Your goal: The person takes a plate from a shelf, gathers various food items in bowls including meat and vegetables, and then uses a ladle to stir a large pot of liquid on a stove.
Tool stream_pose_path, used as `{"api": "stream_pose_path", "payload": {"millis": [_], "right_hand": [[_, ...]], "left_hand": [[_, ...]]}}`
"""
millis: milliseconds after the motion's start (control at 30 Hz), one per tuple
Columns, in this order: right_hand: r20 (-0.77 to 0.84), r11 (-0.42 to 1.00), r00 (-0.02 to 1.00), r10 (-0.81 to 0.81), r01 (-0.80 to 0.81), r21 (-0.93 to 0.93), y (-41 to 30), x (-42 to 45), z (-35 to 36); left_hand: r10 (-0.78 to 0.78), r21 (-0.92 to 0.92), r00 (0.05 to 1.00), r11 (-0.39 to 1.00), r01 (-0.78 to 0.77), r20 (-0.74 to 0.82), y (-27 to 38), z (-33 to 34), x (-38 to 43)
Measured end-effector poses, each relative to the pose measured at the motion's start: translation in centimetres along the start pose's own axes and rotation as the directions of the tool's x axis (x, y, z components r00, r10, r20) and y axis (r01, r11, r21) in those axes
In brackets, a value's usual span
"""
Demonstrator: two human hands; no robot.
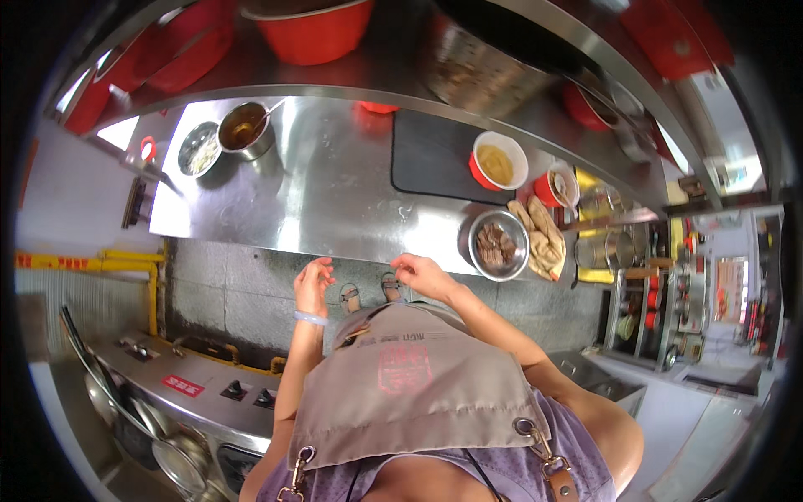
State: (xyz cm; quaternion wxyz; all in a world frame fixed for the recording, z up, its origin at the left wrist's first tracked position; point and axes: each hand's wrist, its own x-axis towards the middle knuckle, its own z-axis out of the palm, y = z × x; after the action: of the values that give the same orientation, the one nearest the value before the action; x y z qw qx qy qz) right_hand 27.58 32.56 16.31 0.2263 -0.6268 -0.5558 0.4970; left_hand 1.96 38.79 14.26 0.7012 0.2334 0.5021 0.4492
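My left hand [312, 282], with a pale bangle at its wrist, is held in the air just short of the front edge of a stainless steel worktable [339, 207]. Its fingers are loosely bent and hold nothing. Level with it, my right hand [423, 275] is also bare, fingers curled, near the same edge. To the right of that hand stands a steel bowl [499, 245] with brown pieces [497, 243] in it, probably sliced meat. A crumpled tan cloth [547, 245] lies beside the bowl.
Behind the bowl, a red and white tub [500, 160] of yellow paste rests on a black mat [433, 150]. A steel pot [246, 135] of brown liquid and a bowl [199, 150] of whitish bits stand far left. A metal shelf [339, 94] overhangs the back; a stove [207, 376] is behind me, left.
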Motion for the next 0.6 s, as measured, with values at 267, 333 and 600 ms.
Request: {"api": "stream_pose_path", "payload": {"millis": [267, 333, 600], "right_hand": [[-0.045, 0.684, 0.949, 0.313, -0.192, 0.704, 0.8, 8.3, -6.0], [-0.174, 0.691, 0.955, 0.241, -0.042, 0.722, 0.3, 14.8, -8.6], [-0.055, 0.565, 0.902, 0.428, -0.22, 0.795, 3.9, 40.9, -22.1]], "left_hand": [[0.05, 0.135, 0.994, 0.99, -0.037, -0.094, 2.0, 0.9, 1.1], [0.106, 0.042, 0.983, 0.994, -0.101, -0.149, 3.3, 2.1, -0.5], [0.11, -0.107, 0.859, 0.977, -0.187, -0.499, 0.9, -5.6, -8.7]]}}
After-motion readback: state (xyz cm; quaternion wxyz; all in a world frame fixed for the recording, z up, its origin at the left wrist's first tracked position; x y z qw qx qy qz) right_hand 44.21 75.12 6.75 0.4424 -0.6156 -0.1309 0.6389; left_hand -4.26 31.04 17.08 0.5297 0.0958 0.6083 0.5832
